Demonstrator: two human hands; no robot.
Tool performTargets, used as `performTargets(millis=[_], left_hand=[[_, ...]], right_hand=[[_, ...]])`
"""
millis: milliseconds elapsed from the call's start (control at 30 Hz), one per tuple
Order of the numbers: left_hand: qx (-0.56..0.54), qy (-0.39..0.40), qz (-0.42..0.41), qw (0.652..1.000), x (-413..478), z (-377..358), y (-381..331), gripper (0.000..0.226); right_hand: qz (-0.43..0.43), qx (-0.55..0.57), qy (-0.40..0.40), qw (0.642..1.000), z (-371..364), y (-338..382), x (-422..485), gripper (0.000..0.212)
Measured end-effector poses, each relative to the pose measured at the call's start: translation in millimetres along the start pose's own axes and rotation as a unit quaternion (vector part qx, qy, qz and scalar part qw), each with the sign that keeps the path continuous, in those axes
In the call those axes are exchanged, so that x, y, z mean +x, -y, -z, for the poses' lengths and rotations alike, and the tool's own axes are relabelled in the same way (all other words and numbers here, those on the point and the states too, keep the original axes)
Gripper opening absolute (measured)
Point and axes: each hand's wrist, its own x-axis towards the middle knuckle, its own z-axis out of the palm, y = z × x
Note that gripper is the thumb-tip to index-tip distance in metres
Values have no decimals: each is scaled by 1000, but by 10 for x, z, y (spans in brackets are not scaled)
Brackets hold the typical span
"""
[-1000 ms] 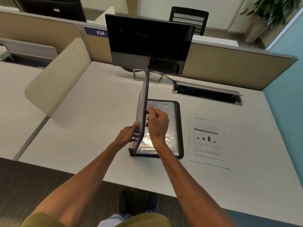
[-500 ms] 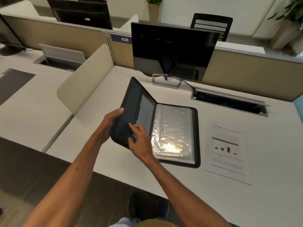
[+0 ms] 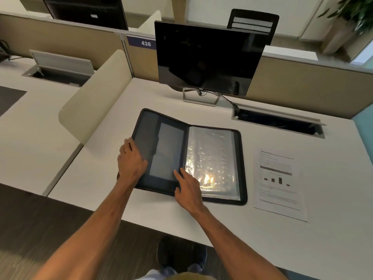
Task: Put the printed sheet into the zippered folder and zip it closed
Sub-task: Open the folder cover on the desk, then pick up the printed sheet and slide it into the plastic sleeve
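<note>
Hands are pressing the zippered folder (image 3: 189, 156) open on the desk (image 3: 121, 201): left hand (image 3: 132, 160) is lying spread on its left cover, right hand (image 3: 188, 190) is resting spread-fingered near the spine. The printed sheet (image 3: 279, 182) is lying just beside the folder's right edge, waiting to be picked up and slid into the clear sleeves. Nothing is blocking that reach; the monitor (image 3: 207, 57) is standing well behind.

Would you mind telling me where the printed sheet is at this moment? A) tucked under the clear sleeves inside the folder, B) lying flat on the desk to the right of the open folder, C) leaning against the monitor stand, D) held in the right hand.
B: the printed sheet lies flat on the desk, just right of the open folder, while the left hand and right hand rest on the folder.
</note>
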Motion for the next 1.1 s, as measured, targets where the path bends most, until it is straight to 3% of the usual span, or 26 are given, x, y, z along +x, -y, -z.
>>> performTargets(millis=[167, 367, 633, 900, 1100], left_hand=[[85, 34, -41, 995, -3, -276, -41, 83], [78, 79, -76, 991, -60, -517, -263, 79], [50, 66, -152, 985, -60, -631, -771, 80], [40, 73, -235, 968, -374, -925, -1720, 71], [14, 103, -271, 957, -783, -1269, -2595, 67]], right_hand=[[-4, -15, -2, 1000, -26, -30, -20, 64], [-10, -17, -19, 1000, -12, -7, -32, 63], [-32, 3, -65, 997, 156, -164, -98, 60], [-92, -13, -156, 983, 653, -901, -283, 51], [-148, -8, -180, 972, 1230, -1786, -540, 46]])
